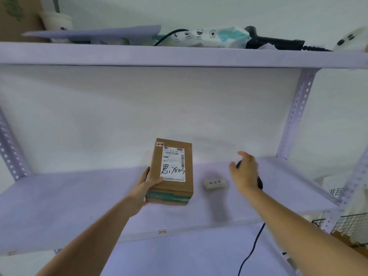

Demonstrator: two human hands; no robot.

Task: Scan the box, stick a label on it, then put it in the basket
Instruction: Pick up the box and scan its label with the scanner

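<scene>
A brown cardboard box (171,176) rests on the middle shelf (79,196). It carries a white shipping label with handwritten digits, and a small "2-4" sticker (160,144) sits at its far left corner. My left hand (145,186) grips the box's near left side. My right hand (245,172) is blurred, with fingers spread over a black scanner (259,183) that lies on the shelf, mostly hidden under the palm. The scanner's cable (253,246) hangs below the shelf edge. A wire basket (352,226) shows at the lower right.
A small white block with printed characters (215,184) lies between the box and my right hand. The top shelf holds a second black scanner (274,41), a wipes pack (211,36) and a flat grey sheet (95,32). Perforated uprights (296,112) frame the shelf.
</scene>
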